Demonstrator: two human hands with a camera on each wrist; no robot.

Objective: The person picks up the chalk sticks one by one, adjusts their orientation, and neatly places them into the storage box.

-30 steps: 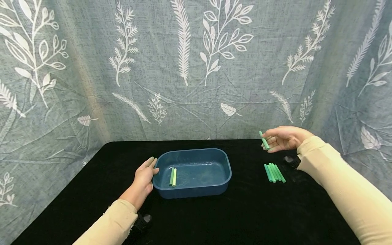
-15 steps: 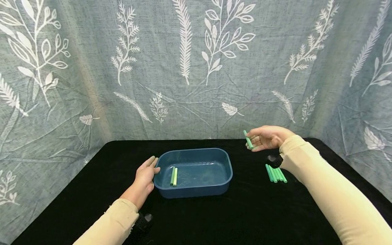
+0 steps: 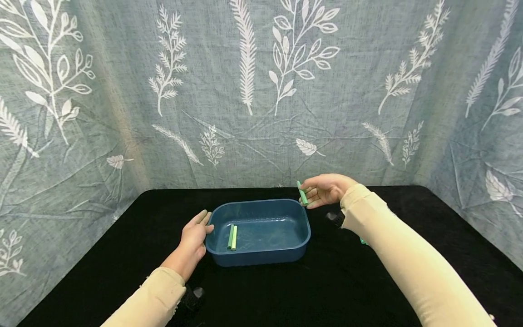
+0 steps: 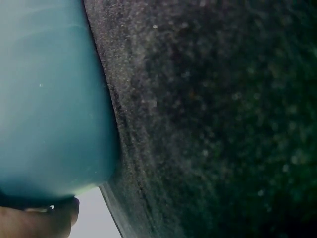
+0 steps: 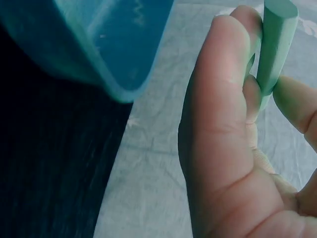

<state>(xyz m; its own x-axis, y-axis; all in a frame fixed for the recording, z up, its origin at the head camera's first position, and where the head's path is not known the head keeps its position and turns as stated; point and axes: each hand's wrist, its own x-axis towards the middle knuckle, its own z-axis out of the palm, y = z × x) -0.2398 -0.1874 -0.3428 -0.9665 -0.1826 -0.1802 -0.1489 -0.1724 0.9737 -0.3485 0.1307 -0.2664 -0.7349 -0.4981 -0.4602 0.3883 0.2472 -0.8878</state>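
My left hand (image 3: pixel 194 235) holds the left end of a blue plastic tub (image 3: pixel 261 255), its thumb over the rim and fingers along the outside. In the left wrist view, a fingertip (image 4: pixel 42 220) shows against the tub wall (image 4: pixel 54 109). Two chalk sticks, a green one (image 3: pixel 230 237) and a pale yellow-green one (image 3: pixel 234 238), lie side by side inside at the left. My right hand (image 3: pixel 324 188) pinches a green chalk stick (image 3: pixel 302 193) between thumb and fingertips, at the tub's far right corner. The right wrist view shows this chalk (image 5: pixel 278 44) upright, the tub rim (image 5: pixel 124 94) nearby.
A bit of green chalk (image 3: pixel 363 241) shows beneath the right forearm (image 3: pixel 392 240), which hides the rest of that row. Black cloth (image 3: pixel 261 299) covers the table. Behind it hangs a grey-blue leaf-patterned curtain (image 3: pixel 253 159).
My right hand has moved left with the green chalk, from above the chalk row to the tub's far right corner. Its forearm now covers most of the row. The left hand stays put.
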